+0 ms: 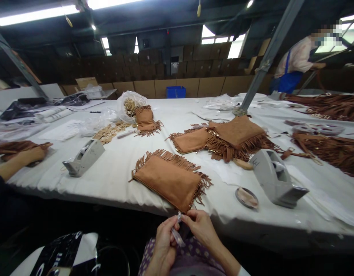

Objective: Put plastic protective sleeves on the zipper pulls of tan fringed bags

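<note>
A brown suede pouch with fringe (pixel 168 177) lies flat near the table's front edge, its zipper side towards me. Just below its near corner, a narrow, translucent plastic strip (pixel 178 237) hangs between my hands. My left hand (pixel 164 239) is closed, pinching the strip between thumb and fingers. The thumb and forefinger of my right hand (pixel 204 231) close on the strip's upper end, close to the pouch corner. Fingers partly hide whatever small piece is at that end.
Tape dispensers stand left (pixel 84 158) and right (pixel 276 178), near a small round dish (pixel 247 197). Behind are stacked fringed pouches (pixel 237 132), another pouch (pixel 145 119) and a plastic bag (pixel 132 100). A co-worker's hand (pixel 35 154) handles brown material at left; a person (pixel 294 61) stands far right.
</note>
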### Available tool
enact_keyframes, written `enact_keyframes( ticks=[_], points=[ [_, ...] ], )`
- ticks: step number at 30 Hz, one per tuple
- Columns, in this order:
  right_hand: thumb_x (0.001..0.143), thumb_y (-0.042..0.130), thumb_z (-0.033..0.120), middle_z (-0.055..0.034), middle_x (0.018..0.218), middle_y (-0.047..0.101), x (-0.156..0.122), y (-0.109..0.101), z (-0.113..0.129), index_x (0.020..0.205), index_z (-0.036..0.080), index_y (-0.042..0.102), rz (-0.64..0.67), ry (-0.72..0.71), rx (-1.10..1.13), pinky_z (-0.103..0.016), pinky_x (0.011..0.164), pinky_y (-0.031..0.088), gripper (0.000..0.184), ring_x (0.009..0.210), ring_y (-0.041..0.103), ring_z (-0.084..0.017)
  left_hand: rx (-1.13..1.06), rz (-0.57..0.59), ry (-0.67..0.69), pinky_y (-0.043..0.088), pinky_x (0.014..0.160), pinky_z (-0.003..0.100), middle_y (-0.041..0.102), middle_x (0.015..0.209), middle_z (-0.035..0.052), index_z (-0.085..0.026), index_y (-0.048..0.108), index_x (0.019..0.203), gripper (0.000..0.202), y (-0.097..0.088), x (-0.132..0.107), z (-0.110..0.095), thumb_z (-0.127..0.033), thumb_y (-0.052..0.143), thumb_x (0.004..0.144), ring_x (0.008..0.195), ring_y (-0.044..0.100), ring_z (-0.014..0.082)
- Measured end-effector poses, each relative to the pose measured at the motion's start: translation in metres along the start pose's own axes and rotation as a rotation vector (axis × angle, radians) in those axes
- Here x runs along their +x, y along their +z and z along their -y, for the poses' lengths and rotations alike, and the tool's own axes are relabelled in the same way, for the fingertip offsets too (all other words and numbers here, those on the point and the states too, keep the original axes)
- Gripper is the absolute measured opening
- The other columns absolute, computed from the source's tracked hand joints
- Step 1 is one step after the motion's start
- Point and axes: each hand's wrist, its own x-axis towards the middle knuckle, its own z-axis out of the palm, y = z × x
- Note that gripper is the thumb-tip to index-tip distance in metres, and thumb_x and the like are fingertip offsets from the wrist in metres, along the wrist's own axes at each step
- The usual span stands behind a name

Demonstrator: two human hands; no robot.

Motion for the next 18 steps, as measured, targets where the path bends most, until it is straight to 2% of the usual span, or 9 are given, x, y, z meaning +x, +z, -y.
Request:
enact_keyframes(
  ticks=[2,5,9,11,14,16,18],
  points=[
    [0.073,0.06,0.04,0.0026,0.047,0.046,-0.001,0.003,-0.001,0.049,0.017,0.056,-0.093,-0.051,-0.131,-0.022,0.047,0.027,0.034,0.05,0.04,-0.011,0.009,-0.046,0.045,0.012,0.034,0.016,0.037,0.043,-0.0101,-0.014,0.055,0.056,0.041,0.0,0.001,0.002,-0.046,0.08,0.051,0.031,0.019,-0.0011],
    [0.079,0.053,0.042,-0.0002,0.046,0.051,-0.006,0.0,-0.003,0.046,0.019,0.054,-0.146,-0.122,-0.247,-0.025,0.048,0.028,0.041,0.048,0.042,-0.013,0.111,-0.131,0.212,0.016,0.035,0.017,0.041,0.045,-0.0086,-0.012,0.062,0.061,0.044,0.0,0.003,0.006,-0.052,0.078,0.053,0.032,0.025,0.0006],
    [0.084,0.048,0.046,-0.0046,0.056,0.062,-0.023,-0.007,-0.001,0.058,0.019,0.063,-0.257,-0.083,-0.239,-0.027,0.054,0.037,0.041,0.054,0.054,-0.017,0.343,-0.191,0.426,0.037,0.046,0.019,0.054,0.052,-0.0032,-0.011,0.07,0.074,0.043,-0.001,0.001,0.008,-0.053,0.073,0.064,0.046,0.048,0.0081],
    [0.083,0.05,0.047,-0.0048,0.066,0.067,-0.03,-0.004,0.002,0.073,0.018,0.067,-0.233,-0.036,-0.114,-0.027,0.054,0.04,0.035,0.055,0.057,-0.017,0.443,-0.18,0.486,0.046,0.057,0.022,0.064,0.062,0.0018,-0.012,0.072,0.081,0.04,-0.002,-0.002,0.008,-0.05,0.071,0.069,0.057,0.058,0.013],
    [0.08,0.057,0.047,-0.0022,0.077,0.068,-0.031,0.012,0.005,0.093,0.02,0.061,-0.075,0.024,0.227,-0.024,0.047,0.042,0.03,0.046,0.054,-0.011,0.503,-0.123,0.51,0.051,0.07,0.027,0.073,0.082,0.0081,-0.014,0.071,0.087,0.037,-0.004,-0.006,0.005,-0.048,0.068,0.073,0.075,0.067,0.0201],
    [0.076,0.064,0.045,0.0002,0.078,0.066,-0.029,0.025,0.007,0.101,0.021,0.054,0.023,0.043,0.465,-0.02,0.041,0.039,0.036,0.041,0.051,-0.008,0.496,-0.07,0.498,0.051,0.075,0.028,0.073,0.087,0.0094,-0.015,0.07,0.088,0.035,-0.005,-0.008,0.002,-0.046,0.067,0.075,0.082,0.068,0.0221],
    [0.072,0.07,0.042,0.0026,0.075,0.064,-0.026,0.033,0.011,0.106,0.023,0.049,0.083,0.059,0.659,-0.016,0.037,0.032,0.045,0.039,0.049,-0.006,0.435,-0.013,0.461,0.051,0.073,0.027,0.073,0.086,0.0092,-0.015,0.068,0.088,0.032,-0.004,-0.011,-0.002,-0.044,0.07,0.074,0.08,0.068,0.0209]
  ],
)
